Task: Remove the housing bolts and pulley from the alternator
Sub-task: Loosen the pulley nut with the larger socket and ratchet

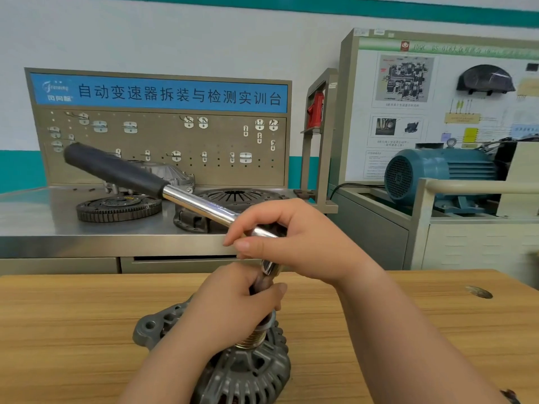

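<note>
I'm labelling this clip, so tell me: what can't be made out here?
Head view only.
- pulley nut: hidden by the socket and left hand.
- wrench head: covered by the right hand.
- alternator: near side cut off by the bottom edge, left side behind the forearm.
- housing bolts: none can be picked out.
- display board text: blurred.

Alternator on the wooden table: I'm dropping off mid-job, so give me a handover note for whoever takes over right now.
Right hand: grips the head end of the ratchet wrench; its black handle points up and to the left.
Left hand: curled round the socket under the wrench head, just above the pulley.
The alternator stands pulley-up on the wooden table.
Done: tool lined up over the pulley top.
Left: the pulley is not yet off. The housing bolts cannot be seen from here, so check them.
</note>
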Tool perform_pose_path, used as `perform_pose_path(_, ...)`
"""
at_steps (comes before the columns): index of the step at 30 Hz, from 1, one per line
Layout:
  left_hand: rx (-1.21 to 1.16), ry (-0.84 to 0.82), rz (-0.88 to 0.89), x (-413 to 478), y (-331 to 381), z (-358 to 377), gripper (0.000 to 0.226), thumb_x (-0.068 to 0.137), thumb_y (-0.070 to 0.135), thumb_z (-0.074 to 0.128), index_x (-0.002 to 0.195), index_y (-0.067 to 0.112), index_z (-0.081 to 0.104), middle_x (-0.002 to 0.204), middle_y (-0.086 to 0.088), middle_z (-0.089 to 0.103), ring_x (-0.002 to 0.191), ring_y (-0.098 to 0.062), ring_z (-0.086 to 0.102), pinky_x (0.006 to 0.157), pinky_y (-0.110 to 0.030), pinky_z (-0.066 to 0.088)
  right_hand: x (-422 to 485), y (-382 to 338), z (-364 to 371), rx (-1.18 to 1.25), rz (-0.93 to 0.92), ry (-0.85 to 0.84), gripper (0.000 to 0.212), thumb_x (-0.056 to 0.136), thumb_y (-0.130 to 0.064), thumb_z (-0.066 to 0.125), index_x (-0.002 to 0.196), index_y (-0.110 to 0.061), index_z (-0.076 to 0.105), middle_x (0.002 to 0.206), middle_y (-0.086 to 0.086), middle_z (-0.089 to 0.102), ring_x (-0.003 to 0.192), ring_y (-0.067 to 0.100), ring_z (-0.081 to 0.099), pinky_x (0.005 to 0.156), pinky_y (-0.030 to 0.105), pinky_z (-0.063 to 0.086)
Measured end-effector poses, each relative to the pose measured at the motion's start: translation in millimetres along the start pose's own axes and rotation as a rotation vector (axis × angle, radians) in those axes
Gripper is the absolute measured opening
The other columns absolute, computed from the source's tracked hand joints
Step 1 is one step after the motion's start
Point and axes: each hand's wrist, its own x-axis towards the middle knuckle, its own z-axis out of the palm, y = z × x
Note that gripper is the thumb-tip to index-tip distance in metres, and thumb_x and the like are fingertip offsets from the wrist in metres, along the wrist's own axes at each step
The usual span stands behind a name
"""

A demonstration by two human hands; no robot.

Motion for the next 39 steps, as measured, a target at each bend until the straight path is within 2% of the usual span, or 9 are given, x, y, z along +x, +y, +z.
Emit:
perform_pose_path(5,0.021,0.040,-0.014,-0.2,-0.1,1.7,0.042,0.090,0.021,0.059,0.054,0.005,0.045,0.056,0.007,0.066,0.054,0.007,0.060,0.056,-0.019,0.040,1.1,-1.6,17.7,-0.111,0.154,0.226,0.018,0.091,-0.020,0.061,0.085,-0.033,0.072,0.083,-0.020,0.065,0.072,0.006,0.061,0.075,0.034,0.054)
perform_pose_path(11,0.078,0.058,0.023,-0.9,2.3,1.8,0.031,0.080,0.000,0.052,0.054,0.008,0.037,0.035,0.012,0.042,0.038,0.008,0.046,0.041,-0.009,0.032,10.3,-6.4,33.2,-0.615,0.358,0.333,0.019,0.097,-0.025,0.042,0.099,-0.020,0.061,0.086,0.002,0.063,0.079,0.022,0.061,0.064,0.032,0.047)
perform_pose_path(16,0.016,0.032,0.015,1.8,-2.3,1.3,0.043,0.088,0.020,0.062,0.055,0.005,0.040,0.035,0.009,0.039,0.039,0.008,0.050,0.045,-0.011,0.032,2.7,-4.0,21.9,-0.391,0.196,0.227,0.009,0.093,-0.034,0.055,0.096,-0.035,0.064,0.079,-0.021,0.058,0.073,0.006,0.055,0.065,0.027,0.044)
perform_pose_path(19,-0.013,0.014,0.024,1.3,-4.4,0.2,0.042,0.088,0.033,0.063,0.057,0.008,0.048,0.040,0.013,0.049,0.047,0.006,0.055,0.055,-0.020,0.039,-4.3,-0.4,11.3,-0.185,0.087,0.134,0.030,0.089,-0.023,0.064,0.110,-0.043,0.060,0.093,-0.031,0.058,0.085,0.009,0.059,0.078,0.030,0.051)
perform_pose_path(23,0.029,0.027,0.040,-1.1,-0.9,-0.4,0.035,0.091,0.033,0.060,0.074,0.003,0.064,0.047,0.020,0.057,0.046,0.005,0.052,0.049,-0.012,0.034,-6.7,-1.6,5.3,-0.039,0.006,0.067,0.039,0.089,-0.008,0.065,0.118,-0.034,0.061,0.098,-0.008,0.065,0.086,0.019,0.063,0.080,0.040,0.054)
perform_pose_path(28,0.030,0.052,0.007,-3.6,1.9,1.3,0.048,0.087,0.018,0.058,0.043,0.020,0.041,0.044,0.012,0.058,0.048,-0.002,0.058,0.047,-0.013,0.036,-2.7,-3.8,21.1,-0.218,0.150,0.256,0.026,0.091,-0.022,0.059,0.112,-0.037,0.058,0.085,-0.018,0.059,0.079,0.009,0.060,0.075,0.036,0.054)
perform_pose_path(32,0.086,0.061,0.024,-2.2,1.6,-0.8,0.035,0.073,0.003,0.050,0.046,0.017,0.034,0.043,0.002,0.039,0.042,-0.011,0.030,0.041,-0.016,0.025,4.2,-6.9,37.3,-0.601,0.320,0.397,0.018,0.096,-0.026,0.042,0.114,-0.026,0.048,0.091,0.003,0.063,0.086,0.027,0.058,0.062,0.034,0.041)
perform_pose_path(34,0.096,0.057,0.027,-0.9,-0.6,-1.0,0.033,0.073,0.002,0.049,0.046,0.018,0.039,0.043,0.003,0.037,0.044,-0.010,0.030,0.040,-0.017,0.025,6.9,-6.0,37.8,-0.662,0.346,0.409,0.018,0.097,-0.026,0.040,0.113,-0.024,0.048,0.096,0.008,0.063,0.084,0.027,0.053,0.058,0.031,0.034)
perform_pose_path(39,0.019,0.060,0.043,1.0,-3.1,0.9,0.031,0.080,0.022,0.063,0.058,0.004,0.050,0.041,0.008,0.042,0.039,0.001,0.045,0.043,-0.011,0.032,0.0,-5.1,23.6,-0.431,0.161,0.229,0.011,0.092,-0.036,0.057,0.096,-0.032,0.067,0.093,-0.010,0.068,0.089,0.010,0.060,0.081,0.038,0.051)
